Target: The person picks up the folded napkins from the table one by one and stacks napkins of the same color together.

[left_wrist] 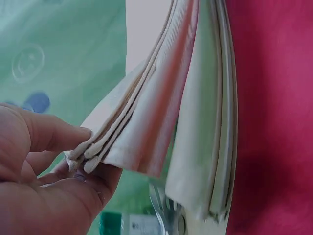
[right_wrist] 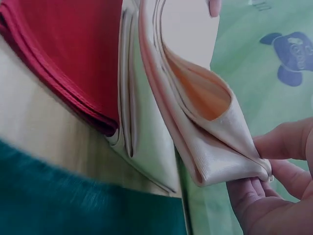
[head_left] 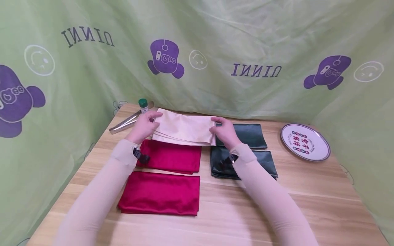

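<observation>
Both hands hold a folded cream satin cloth (head_left: pixel 184 127) near the back of the table. My left hand (head_left: pixel 144 126) pinches its left edge between thumb and fingers, and my right hand (head_left: pixel 226 131) pinches the right edge. The held cloth's layers sag apart in the right wrist view, leaving a loop by the fingers. Beneath it, a second folded cream cloth (left_wrist: pixel 200 122) shows in the left wrist view. Nearer lie two folded red satin cloths, one (head_left: pixel 172 155) beside the cream stack and one (head_left: pixel 161 193) closer to me.
Two dark green folded cloths, one farther back (head_left: pixel 250 135) and one nearer (head_left: pixel 261 160), lie around my right forearm. A white plate (head_left: pixel 304 141) with red lettering sits far right. Metal tongs (head_left: pixel 123 125) and a green-capped bottle (head_left: pixel 143 104) are at back left, before the green curtain (head_left: pixel 215 92).
</observation>
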Tool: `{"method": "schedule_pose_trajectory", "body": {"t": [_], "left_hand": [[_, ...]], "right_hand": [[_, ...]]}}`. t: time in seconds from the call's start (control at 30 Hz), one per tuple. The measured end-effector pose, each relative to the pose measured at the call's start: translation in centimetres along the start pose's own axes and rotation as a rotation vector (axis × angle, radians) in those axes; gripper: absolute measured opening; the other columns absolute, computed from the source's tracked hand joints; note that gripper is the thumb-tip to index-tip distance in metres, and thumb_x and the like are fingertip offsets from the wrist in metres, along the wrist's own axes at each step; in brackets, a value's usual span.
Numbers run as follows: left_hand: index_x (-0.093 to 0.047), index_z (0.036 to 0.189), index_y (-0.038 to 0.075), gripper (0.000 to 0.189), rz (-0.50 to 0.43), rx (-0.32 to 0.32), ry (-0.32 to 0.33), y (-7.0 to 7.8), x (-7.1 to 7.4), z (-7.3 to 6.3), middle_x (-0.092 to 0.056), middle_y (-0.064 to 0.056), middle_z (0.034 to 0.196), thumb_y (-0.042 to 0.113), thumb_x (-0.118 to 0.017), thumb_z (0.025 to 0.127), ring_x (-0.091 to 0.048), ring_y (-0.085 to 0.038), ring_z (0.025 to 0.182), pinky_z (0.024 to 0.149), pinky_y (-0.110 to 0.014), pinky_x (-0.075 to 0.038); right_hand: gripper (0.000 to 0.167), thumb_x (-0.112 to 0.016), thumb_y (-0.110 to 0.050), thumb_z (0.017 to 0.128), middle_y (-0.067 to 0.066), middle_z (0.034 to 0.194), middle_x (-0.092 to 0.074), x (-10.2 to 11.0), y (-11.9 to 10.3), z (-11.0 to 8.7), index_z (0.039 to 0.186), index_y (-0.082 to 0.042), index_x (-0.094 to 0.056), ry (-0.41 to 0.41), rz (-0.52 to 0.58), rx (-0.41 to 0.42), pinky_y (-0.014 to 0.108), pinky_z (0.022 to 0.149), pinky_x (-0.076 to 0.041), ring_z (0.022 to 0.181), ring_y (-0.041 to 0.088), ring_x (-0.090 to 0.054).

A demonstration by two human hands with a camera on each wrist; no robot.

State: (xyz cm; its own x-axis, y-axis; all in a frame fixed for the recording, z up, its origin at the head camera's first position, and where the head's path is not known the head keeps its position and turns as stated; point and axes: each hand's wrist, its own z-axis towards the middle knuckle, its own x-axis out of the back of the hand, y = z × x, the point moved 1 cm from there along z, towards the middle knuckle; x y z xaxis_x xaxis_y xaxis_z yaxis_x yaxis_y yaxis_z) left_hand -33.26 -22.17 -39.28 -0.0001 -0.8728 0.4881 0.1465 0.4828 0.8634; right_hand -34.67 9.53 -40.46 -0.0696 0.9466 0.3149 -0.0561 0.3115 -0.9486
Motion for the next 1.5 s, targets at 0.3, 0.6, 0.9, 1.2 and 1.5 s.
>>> {"method": "schedule_pose_trajectory", "body": {"t": [0.3, 0.6, 0.9, 1.2, 1.5], "left_hand": [[-0.058, 0.131, -0.006, 0.043, -0.025, 0.085, 0.068, -2.4, 0.8, 3.0, -0.051, -0.022, 0.14, -0.007, -0.055, 0.088, -0.039, -0.028, 0.134, 0.108, -0.042, -0.035], [-0.059, 0.131, -0.005, 0.042, 0.013, 0.115, 0.096, -4.0, 0.8, 3.5, -0.053, -0.022, 0.137, -0.004, -0.057, 0.088, -0.043, -0.03, 0.132, 0.108, -0.041, -0.036], [-0.059, 0.13, -0.003, 0.038, 0.07, 0.085, 0.105, -5.1, 1.6, 2.0, -0.054, -0.024, 0.135, 0.005, -0.056, 0.093, -0.053, -0.036, 0.122, 0.101, -0.046, -0.042], [-0.06, 0.126, -0.003, 0.035, 0.126, 0.053, 0.014, -5.9, 3.8, -4.3, -0.059, -0.022, 0.127, 0.018, -0.055, 0.099, -0.057, -0.037, 0.115, 0.092, -0.045, -0.044], [-0.063, 0.125, 0.001, 0.034, 0.2, -0.01, -0.018, -5.6, 4.0, -11.5, -0.063, -0.018, 0.124, 0.023, -0.057, 0.1, -0.06, -0.031, 0.107, 0.088, -0.03, -0.047]], "right_hand": [[0.046, -0.063, 0.005, 0.079, 0.014, 0.128, -0.057, -3.1, 0.8, 3.2, 0.125, -0.002, -0.063, 0.005, -0.014, -0.074, 0.034, 0.087, -0.047, 0.109, 0.026, -0.05], [0.056, -0.064, 0.004, 0.079, 0.016, 0.135, -0.053, -4.3, 2.1, 3.8, 0.135, 0.0, -0.056, -0.079, -0.083, -0.055, 0.034, 0.093, -0.045, 0.114, 0.024, -0.048], [0.051, -0.063, -0.007, 0.09, 0.019, 0.125, -0.058, -2.1, 2.6, 2.4, 0.139, -0.003, -0.052, -0.135, -0.072, -0.085, 0.036, 0.084, -0.049, 0.095, 0.028, -0.06], [0.047, -0.062, -0.015, 0.094, 0.018, 0.138, -0.051, 0.1, 3.0, -1.6, 0.138, -0.003, -0.052, -0.173, -0.031, -0.106, 0.046, 0.095, -0.047, 0.103, 0.036, -0.065], [0.043, -0.063, -0.009, 0.093, 0.022, 0.112, -0.066, 0.0, 3.3, -8.9, 0.135, -0.002, -0.055, -0.294, -0.021, -0.049, 0.039, 0.085, -0.052, 0.093, 0.033, -0.067]]}}
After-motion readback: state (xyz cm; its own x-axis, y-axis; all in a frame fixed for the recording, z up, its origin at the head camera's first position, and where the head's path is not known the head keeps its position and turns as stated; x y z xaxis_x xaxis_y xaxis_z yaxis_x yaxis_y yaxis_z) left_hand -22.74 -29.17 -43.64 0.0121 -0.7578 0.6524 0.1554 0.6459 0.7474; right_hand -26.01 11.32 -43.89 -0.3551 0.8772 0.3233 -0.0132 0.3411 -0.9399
